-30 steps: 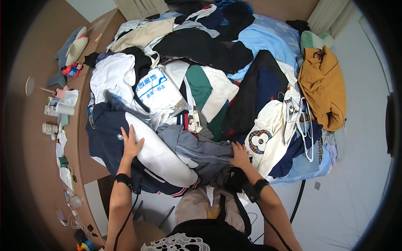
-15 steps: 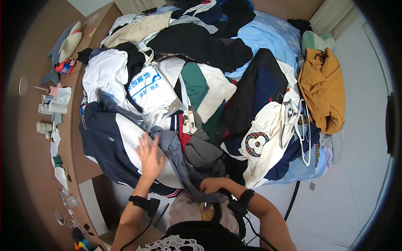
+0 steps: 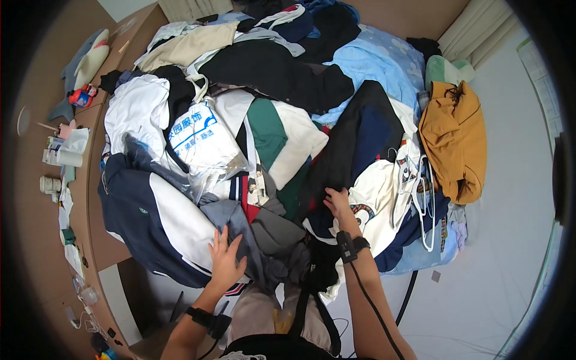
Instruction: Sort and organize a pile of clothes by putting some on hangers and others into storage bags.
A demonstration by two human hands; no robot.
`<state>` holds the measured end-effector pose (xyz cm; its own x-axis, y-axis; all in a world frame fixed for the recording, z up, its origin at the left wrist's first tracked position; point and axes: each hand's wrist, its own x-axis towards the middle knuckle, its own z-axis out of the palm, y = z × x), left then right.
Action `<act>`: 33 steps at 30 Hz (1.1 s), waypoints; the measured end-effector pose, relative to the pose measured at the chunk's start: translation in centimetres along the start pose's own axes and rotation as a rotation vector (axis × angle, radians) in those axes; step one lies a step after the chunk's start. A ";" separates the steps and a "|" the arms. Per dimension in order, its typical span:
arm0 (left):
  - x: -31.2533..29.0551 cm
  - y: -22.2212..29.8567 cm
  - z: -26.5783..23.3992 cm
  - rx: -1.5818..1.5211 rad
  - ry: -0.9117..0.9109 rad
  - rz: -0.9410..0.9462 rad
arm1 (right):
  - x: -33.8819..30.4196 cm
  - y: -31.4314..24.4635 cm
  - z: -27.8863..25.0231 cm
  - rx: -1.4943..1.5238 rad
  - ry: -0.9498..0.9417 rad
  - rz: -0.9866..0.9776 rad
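Note:
My left hand (image 3: 227,262) lies with its fingers spread on a grey-blue garment (image 3: 231,219), beside a navy and white jacket (image 3: 135,207). The fingers of my right hand (image 3: 338,205) are slightly bent and apart, at the lower part of a black and navy garment (image 3: 336,153). Just right of that hand is a white garment (image 3: 384,186) with a round colourful patch, partly hidden by the hand. Dark grey cloth (image 3: 276,234) lies between my hands, with black cloth (image 3: 324,261) hanging at the near edge.
Clothes cover the bed, with a clear plastic packet (image 3: 207,141) among them. White hangers (image 3: 427,210) lie at the right, near a mustard-brown garment (image 3: 454,141). A brown desk (image 3: 111,231) on the left holds a plush shark (image 3: 90,60) and small items.
My right hand has let go of the grey-blue garment near my lap and moved forward and right to the black and navy garment. My left hand has slid slightly nearer, fingers still spread.

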<state>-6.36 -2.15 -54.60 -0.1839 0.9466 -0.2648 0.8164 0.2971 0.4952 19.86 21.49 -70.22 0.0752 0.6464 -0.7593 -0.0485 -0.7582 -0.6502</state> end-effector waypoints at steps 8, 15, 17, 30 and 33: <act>-0.5 -2.3 0.1 -0.117 0.079 -0.034 | 1.3 0.0 1.7 -0.493 0.626 -0.276; -0.4 -3.7 -1.1 -0.100 0.128 -0.084 | 2.5 -2.7 -4.8 -0.937 0.699 -0.414; -0.3 -4.0 -1.3 -0.091 0.134 -0.092 | 2.6 -2.8 -4.7 -1.001 0.690 -0.383; 1.5 -2.7 -0.9 -0.177 0.228 -0.034 | 5.0 -2.9 -12.0 -0.482 0.216 -0.532; 1.3 -2.1 -1.0 -0.219 0.237 -0.002 | -0.5 -5.1 -9.3 -0.193 -0.048 -0.496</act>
<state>-8.91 -1.41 -55.15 -0.3289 0.9411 -0.0784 0.6831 0.2944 0.6683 29.37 24.19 -66.28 -0.0032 0.9308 -0.3654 0.1653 -0.3599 -0.9182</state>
